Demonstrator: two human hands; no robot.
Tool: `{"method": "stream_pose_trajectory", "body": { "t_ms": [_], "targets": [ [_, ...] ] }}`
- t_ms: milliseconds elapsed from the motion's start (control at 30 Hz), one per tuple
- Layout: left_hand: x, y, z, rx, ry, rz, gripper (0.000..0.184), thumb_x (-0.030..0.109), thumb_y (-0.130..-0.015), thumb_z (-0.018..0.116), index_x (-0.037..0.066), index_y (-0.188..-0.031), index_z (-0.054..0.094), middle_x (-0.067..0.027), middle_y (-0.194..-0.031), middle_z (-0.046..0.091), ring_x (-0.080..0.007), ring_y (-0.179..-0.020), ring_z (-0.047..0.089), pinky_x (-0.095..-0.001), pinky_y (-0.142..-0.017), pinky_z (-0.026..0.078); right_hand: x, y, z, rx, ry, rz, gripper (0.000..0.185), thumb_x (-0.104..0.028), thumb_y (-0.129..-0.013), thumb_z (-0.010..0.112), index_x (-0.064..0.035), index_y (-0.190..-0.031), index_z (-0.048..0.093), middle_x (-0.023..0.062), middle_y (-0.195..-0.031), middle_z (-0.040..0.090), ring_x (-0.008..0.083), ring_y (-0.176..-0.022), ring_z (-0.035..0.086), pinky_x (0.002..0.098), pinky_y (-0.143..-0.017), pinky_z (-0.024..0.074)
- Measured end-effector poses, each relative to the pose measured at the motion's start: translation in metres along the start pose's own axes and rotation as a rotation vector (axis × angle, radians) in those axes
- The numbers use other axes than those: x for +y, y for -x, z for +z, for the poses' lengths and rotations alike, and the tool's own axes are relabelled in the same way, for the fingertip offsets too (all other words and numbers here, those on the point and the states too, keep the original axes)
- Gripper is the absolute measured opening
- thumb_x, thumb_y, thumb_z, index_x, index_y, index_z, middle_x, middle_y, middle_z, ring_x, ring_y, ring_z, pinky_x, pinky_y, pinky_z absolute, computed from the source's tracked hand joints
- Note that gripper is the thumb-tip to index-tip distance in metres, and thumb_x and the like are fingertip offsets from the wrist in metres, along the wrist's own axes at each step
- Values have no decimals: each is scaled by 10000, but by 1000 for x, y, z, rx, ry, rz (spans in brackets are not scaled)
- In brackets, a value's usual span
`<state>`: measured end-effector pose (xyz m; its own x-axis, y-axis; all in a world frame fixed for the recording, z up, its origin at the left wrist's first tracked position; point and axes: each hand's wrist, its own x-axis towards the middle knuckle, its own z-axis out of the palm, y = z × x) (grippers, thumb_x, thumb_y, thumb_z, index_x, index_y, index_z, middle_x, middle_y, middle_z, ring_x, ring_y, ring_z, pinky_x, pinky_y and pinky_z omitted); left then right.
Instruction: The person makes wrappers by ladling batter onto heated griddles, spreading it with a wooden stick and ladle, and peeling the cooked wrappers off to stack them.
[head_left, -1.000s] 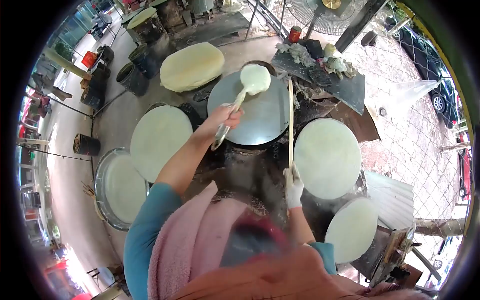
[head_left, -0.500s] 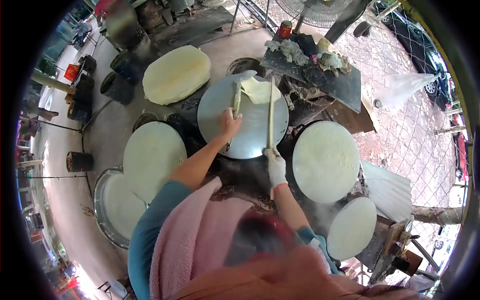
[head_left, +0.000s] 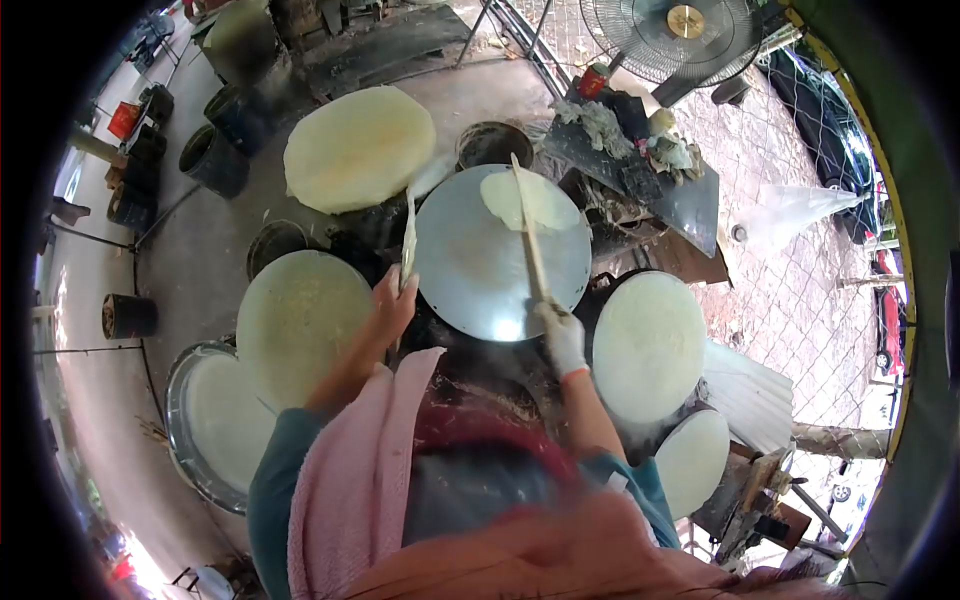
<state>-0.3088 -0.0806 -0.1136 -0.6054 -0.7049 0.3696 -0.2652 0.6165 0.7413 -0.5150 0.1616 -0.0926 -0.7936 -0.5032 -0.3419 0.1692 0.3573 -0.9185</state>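
My gloved right hand (head_left: pixel 564 338) grips a long wooden stick (head_left: pixel 530 230), which reaches over the round grey griddle (head_left: pixel 470 285). Beneath its far end lies a pale patch of batter (head_left: pixel 555 207). Off the griddle's left edge, my bare left hand (head_left: pixel 394 306) is wrapped round a thin long-handled tool (head_left: pixel 409 230) smeared with pale batter. Its far end is pale and broad, though its exact shape is unclear. To the left and right stand round plates, a left plate (head_left: pixel 300 325) and a right plate (head_left: pixel 650 345), both covered with pale sheets.
A thick stack of pale sheets (head_left: pixel 360 150) sits at the far left of the griddle. A basin of pale liquid (head_left: pixel 230 430) stands at lower left. Another covered plate (head_left: pixel 693 462) is at lower right. Beyond are a fan (head_left: pixel 685 22), dark buckets (head_left: pixel 212 162) and a cluttered board (head_left: pixel 690 215).
My left hand has drawn its tool back and left, off the griddle. The stick in my right hand has tilted left over the batter, which now looks rounder. The view has shifted.
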Motion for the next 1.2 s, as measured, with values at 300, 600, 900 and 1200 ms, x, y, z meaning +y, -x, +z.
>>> {"method": "stream_pose_trajectory", "body": {
  "t_ms": [300, 600, 900, 1200],
  "targets": [
    [-67, 106, 5, 192, 368, -674, 209, 117, -905, 623, -18, -1033, 529, -113, -879, 571, -186, -745, 538, -290, -681, 462, -10, -19, 4, -269, -124, 306, 237, -289, -903, 614, -66, -963, 671, -55, -628, 515, 49, -468, 422, 211, -419, 308],
    [-70, 158, -7, 17, -299, -216, 221, 123, -912, 559, 53, -1121, 563, -76, -1031, 592, -232, -935, 586, -391, -831, 460, -26, -51, -51, -372, 39, 420, 205, -254, -900, 638, -75, -999, 645, -66, -644, 517, 37, -465, 423, 210, -396, 307],
    [34, 127, -17, 143, -144, -557, 203, 146, -908, 582, 7, -1056, 566, -100, -870, 622, -241, -782, 600, -334, -658, 479, 5, -131, -112, -450, -38, 136, 205, -212, -919, 609, -45, -1033, 640, -71, -694, 519, 13, -511, 412, 165, -439, 319],
    [71, 117, -12, 251, 205, -871, 153, 161, -946, 545, 19, -1001, 535, -4, -746, 519, -66, -612, 470, -230, -472, 370, -19, -149, -108, -579, 49, 157, 290, -107, -865, 663, -2, -1135, 645, 45, -1058, 658, 88, -975, 582, 196, -859, 446]
  ]
}}
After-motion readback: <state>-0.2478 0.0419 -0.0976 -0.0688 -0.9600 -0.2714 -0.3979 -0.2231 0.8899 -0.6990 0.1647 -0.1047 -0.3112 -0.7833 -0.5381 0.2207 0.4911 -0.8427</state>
